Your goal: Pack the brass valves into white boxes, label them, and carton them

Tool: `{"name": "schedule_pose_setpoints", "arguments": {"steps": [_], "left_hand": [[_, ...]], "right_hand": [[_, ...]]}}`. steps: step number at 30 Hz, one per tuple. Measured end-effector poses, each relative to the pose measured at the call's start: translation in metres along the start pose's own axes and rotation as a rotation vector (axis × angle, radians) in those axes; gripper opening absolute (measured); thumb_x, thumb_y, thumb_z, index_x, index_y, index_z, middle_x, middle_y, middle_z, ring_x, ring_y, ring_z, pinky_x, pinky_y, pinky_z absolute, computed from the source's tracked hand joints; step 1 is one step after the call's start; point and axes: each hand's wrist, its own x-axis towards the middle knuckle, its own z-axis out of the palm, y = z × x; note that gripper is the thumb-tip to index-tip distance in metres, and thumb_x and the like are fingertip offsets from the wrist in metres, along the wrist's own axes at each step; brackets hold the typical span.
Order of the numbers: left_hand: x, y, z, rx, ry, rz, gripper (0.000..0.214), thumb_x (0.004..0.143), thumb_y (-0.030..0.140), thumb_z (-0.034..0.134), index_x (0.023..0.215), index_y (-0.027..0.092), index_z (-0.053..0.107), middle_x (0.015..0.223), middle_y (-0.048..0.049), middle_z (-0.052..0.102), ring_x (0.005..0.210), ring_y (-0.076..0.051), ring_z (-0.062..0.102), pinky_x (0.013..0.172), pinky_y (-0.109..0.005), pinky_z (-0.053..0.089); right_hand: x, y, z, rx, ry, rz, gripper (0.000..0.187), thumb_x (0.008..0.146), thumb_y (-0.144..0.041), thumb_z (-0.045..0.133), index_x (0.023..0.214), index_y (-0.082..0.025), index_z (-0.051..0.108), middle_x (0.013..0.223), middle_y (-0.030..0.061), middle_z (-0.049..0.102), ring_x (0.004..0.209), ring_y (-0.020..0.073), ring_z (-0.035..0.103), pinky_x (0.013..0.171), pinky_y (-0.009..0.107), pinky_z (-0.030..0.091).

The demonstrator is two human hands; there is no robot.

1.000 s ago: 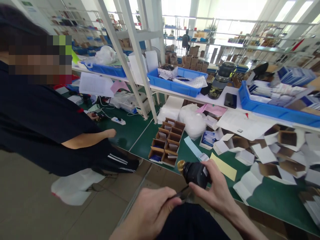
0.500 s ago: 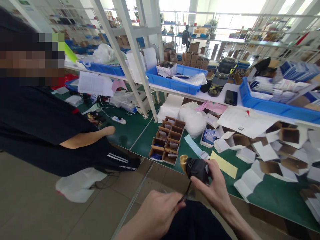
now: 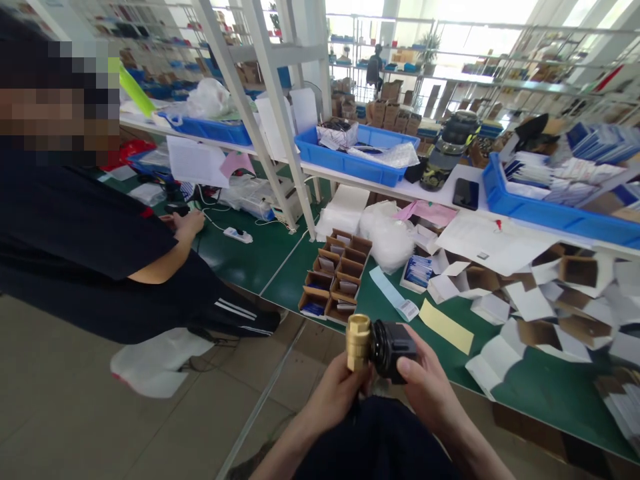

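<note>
Two-handed, holds valve (image 3: pixel 379 341) above the lap, just short of the green tabletop (image 3: pixel 545 400) edge, left hand (image 3: pixel 337 393) gripping its brass fitting (image 3: pixel 358 340), right hand (image 3: pixel 425 393) wrapped round its black body (image 3: pixel 396 341), probably to steady it for inspection.

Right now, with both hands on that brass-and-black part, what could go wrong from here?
1. The part is held off the green table, over the lap and floor. If the left hand or the right hand slips, it would likely drop.
2. The open cartons sit close to the table edge just ahead, so a careless reach might knock them off.
</note>
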Motion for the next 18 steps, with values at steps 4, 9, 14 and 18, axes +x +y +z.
{"name": "schedule_pose_setpoints", "arguments": {"steps": [4, 9, 14, 18], "left_hand": [[-0.030, 0.000, 0.004, 0.356, -0.009, 0.001, 0.032, 0.107, 0.037, 0.041, 0.125, 0.019, 0.061, 0.080, -0.0016, 0.070, 0.073, -0.017, 0.067, 0.071, -0.027, 0.049], [-0.065, 0.012, -0.024, 0.892, 0.099, 0.315, 0.035, 0.101, 0.026, 0.053, 0.135, 0.028, 0.060, 0.112, -0.0051, 0.075, 0.094, -0.020, 0.074, 0.083, -0.027, 0.055], [-0.078, 0.031, -0.056, 0.736, 0.238, 0.157, 0.021, 0.088, 0.037, 0.076, 0.106, 0.028, 0.069, 0.099, 0.0022, 0.077, 0.087, -0.016, 0.075, 0.079, -0.020, 0.058], [-0.076, 0.028, -0.072, 0.395, 0.295, 0.046, 0.037, 0.076, 0.038, 0.087, 0.104, 0.024, 0.067, 0.097, -0.0008, 0.077, 0.085, -0.018, 0.075, 0.077, -0.023, 0.060]], "right_hand": [[0.002, 0.004, 0.002, -0.208, 0.133, -0.140, 0.050, 0.083, -0.040, 0.080, 0.124, -0.024, 0.057, 0.110, 0.0056, 0.060, 0.099, 0.0219, 0.059, 0.086, 0.033, 0.052], [-0.005, 0.018, 0.002, -0.703, 0.184, -0.304, 0.059, 0.072, -0.023, 0.084, 0.125, -0.028, 0.058, 0.117, 0.0041, 0.052, 0.110, 0.0232, 0.055, 0.096, 0.035, 0.048], [-0.012, 0.020, 0.006, -0.743, 0.053, -0.173, 0.059, 0.067, -0.023, 0.086, 0.120, -0.027, 0.061, 0.113, 0.0013, 0.052, 0.104, 0.0210, 0.056, 0.089, 0.031, 0.048], [-0.016, 0.014, 0.010, -0.760, -0.084, -0.095, 0.065, 0.058, -0.024, 0.091, 0.117, -0.027, 0.063, 0.110, -0.0008, 0.054, 0.101, 0.0202, 0.056, 0.089, 0.031, 0.047]]}}
